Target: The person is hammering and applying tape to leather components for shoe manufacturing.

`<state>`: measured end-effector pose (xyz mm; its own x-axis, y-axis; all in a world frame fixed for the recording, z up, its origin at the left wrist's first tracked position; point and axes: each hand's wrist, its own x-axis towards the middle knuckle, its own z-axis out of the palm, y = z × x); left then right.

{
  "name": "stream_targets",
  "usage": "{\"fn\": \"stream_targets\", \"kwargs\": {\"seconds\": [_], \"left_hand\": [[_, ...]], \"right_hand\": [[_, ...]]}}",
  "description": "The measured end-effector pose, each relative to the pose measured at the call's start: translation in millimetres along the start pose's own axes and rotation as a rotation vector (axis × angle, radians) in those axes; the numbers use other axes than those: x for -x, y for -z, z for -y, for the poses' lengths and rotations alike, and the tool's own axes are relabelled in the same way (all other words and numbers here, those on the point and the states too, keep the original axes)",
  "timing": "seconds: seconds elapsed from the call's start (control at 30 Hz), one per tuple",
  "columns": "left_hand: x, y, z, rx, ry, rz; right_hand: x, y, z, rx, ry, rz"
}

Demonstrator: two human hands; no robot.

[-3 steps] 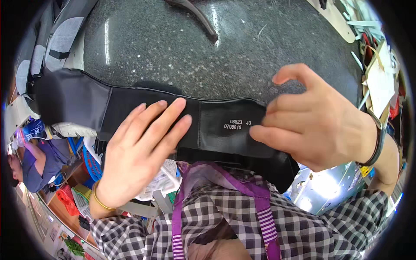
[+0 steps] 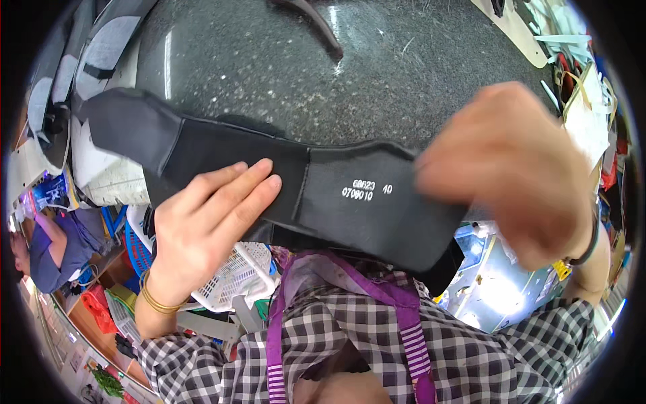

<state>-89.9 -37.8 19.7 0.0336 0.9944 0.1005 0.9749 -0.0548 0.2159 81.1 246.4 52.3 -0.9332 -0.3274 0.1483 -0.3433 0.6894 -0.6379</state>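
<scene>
Fingers point(image 2: 249, 204) of the left hand point(image 2: 192, 225) lie fairly straight on the black piece point(image 2: 363, 222), thumb hidden; right hand point(image 2: 511, 165)'s a blur. Can't tell either grip, but loose pressure could mean slipping.

Free room over tabletop point(image 2: 390, 94) beyond black piece point(image 2: 356, 225); curved rod point(image 2: 325, 32) obstructs far side.

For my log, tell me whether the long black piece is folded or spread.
Spread lengthwise: the long black piece stretches leftward past the left hand and rightward to the blurred right hand. Any fold underneath: cannot tell.
</scene>
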Motion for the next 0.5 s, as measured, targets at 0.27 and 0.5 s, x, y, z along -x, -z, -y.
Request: {"fn": "stream_targets", "kwargs": {"seconds": [0.27, 0.5], "left_hand": [[39, -86, -106, 0.461, 0.035, 0.161], [-46, 17, 113, 0.176, 0.274, -0.293]], "right_hand": [[8, -11, 28, -0.21, -0.04, -0.025], [29, -40, 91, -1.328, 0.099, 0.393]]}}
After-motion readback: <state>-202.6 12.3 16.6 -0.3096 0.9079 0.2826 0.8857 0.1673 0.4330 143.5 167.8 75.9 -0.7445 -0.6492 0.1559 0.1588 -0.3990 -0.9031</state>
